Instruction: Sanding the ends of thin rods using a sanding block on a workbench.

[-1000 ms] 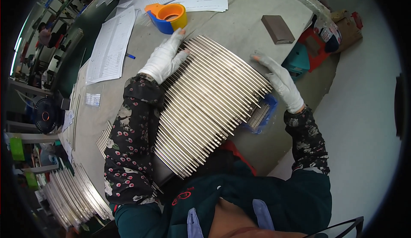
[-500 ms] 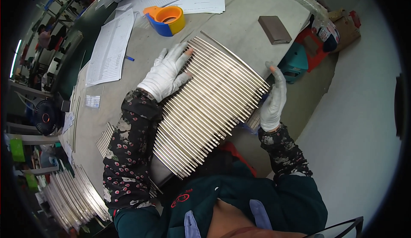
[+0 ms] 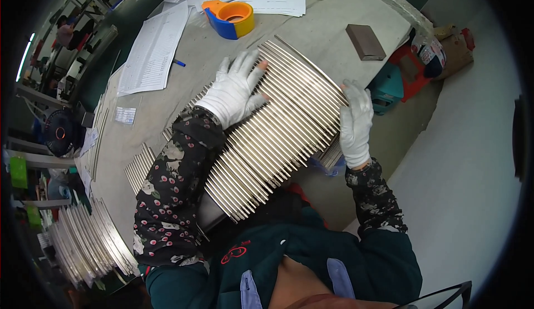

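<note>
While both gloved hands are at the row of rods (image 3: 283,120), L hand (image 3: 233,92) lies at its L side, palm down nr the far end, fingers fanned a bit, thumb well out from the index; bare tips of thumb & index rest on or right by the metal, nothing pinched as far as I can see. R hand (image 3: 356,125) is at the opp. side, upright along the rod ends, fingers straight & close tog.; contact w/ the ends looks likely but can't tell for sure, thumb not clear either. Rods are silvery, side by side in a wide slanted sheet btwn the hands, on the near part of the grey table (image 3: 328,31) & running toward the person's chest; the farthest rod sits w/ a slight gap from the rest. L forearm in a dark floral sleeve (image 3: 175,189) crosses the L edge of the row; more rod ends (image 3: 139,167) poke out past it. Beyond L hand: blue/yellow/orange tape dispenser (image 3: 245,28), blue pen (image 3: 179,63), printed sheet (image 3: 156,48). Brown block (image 3: 366,42) nr the table's R edge; teal stool (image 3: 386,89) & red stool (image 3: 410,73) off that side, on the floor.
</note>
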`<state>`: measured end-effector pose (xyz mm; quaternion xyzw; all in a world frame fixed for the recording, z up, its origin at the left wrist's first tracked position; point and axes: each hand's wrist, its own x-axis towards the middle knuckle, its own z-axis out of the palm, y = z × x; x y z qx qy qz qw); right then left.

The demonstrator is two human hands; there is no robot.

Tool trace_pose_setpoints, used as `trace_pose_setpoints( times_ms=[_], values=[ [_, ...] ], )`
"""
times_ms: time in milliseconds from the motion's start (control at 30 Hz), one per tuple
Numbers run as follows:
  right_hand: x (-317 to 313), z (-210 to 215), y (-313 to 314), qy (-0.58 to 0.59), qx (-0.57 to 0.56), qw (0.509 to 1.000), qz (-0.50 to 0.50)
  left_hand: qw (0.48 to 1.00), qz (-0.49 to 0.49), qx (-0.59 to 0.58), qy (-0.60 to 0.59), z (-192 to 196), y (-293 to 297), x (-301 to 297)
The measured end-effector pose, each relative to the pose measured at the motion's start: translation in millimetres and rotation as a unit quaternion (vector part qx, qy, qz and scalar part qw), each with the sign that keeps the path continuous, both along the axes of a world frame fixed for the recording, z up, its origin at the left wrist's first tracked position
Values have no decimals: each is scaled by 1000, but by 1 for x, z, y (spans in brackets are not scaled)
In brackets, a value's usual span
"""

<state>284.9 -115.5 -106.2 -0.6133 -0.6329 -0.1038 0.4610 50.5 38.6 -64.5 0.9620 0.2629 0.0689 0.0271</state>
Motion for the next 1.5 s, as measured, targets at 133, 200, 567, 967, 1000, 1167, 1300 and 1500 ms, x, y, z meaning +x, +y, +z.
trace_pose_setpoints(
  times_ms=[133,200,567,967,1000,1167,1300,1500],
  values=[
    [3,29,-14,-158,-136,975,72,990,-113,-80,41,13,-84,-17],
    [0,37,-4,-194,-191,958,85,986,-124,-107,10,5,-116,-25],
    [30,36,27,-233,-263,931,98,987,-123,-96,-44,-3,-115,4],
    [42,25,30,-244,-255,931,94,995,-12,-81,-58,3,-132,-37],
    [40,24,30,-243,-253,931,100,996,39,-73,-28,4,-135,-50],
    [25,30,26,-233,-270,928,103,993,63,-86,-42,-4,-146,-90],
    [24,34,24,-218,-268,932,109,993,65,-89,-49,-3,-150,-101],
    [-57,84,-3,-165,-130,924,319,992,89,-72,-43,-1,-151,-82]
  ],
)
